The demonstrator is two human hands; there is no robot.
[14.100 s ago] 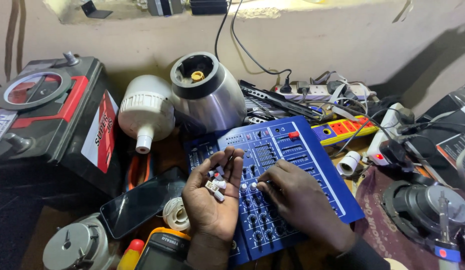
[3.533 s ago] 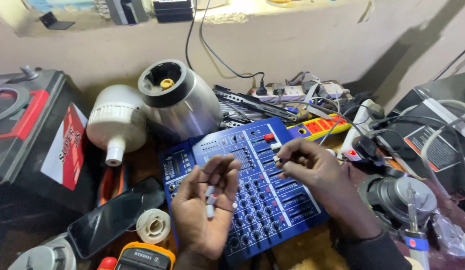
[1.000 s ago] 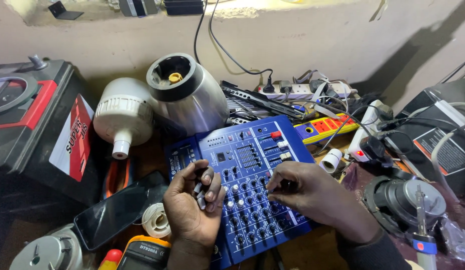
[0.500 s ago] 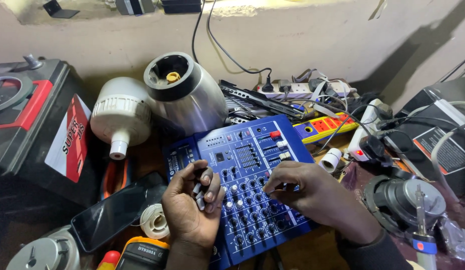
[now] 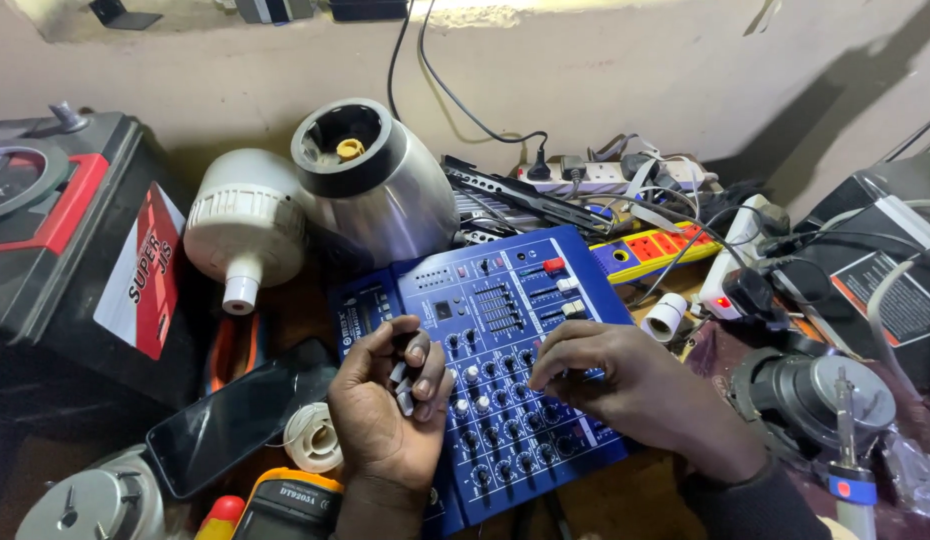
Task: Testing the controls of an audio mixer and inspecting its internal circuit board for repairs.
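Seen from above, two hands at work over one blue rectangular audio mixer (image 5: 485, 340) studded with rows of small round knobs, lying tilted at the middle of a crowded bench (image 5: 645, 495). Left hand (image 5: 390, 420), palm up at the mixer's near left corner, fingers curled shut around a small clutch of grey and white knob caps (image 5: 400, 385); exact count hidden by the fingers. Right hand (image 5: 610, 385) resting on the mixer's right half, fingertips pinched together down among the knobs; whether anything sits between them cannot be told.

Behind the mixer, one shiny metal appliance base with a black collar (image 5: 375, 190), tipped on its side, and just left of it one large white bulb-shaped lamp body (image 5: 243, 225). Far left of the mixer, one black battery case with red trim (image 5: 75, 250). Left of the mixer's near edge, one dark smartphone (image 5: 230, 420) lying face up, one small white spool of solder wire (image 5: 312, 437), and one yellow-and-grey multimeter (image 5: 290, 505). Beyond the mixer's far right corner, one yellow-and-red power strip (image 5: 660, 252), one white power strip (image 5: 610, 178) with plugs in it, and one small white tape roll (image 5: 667, 316).

Bench top brown and worn, backed by a pale plastered wall (image 5: 635, 80) with black cables hanging down it.
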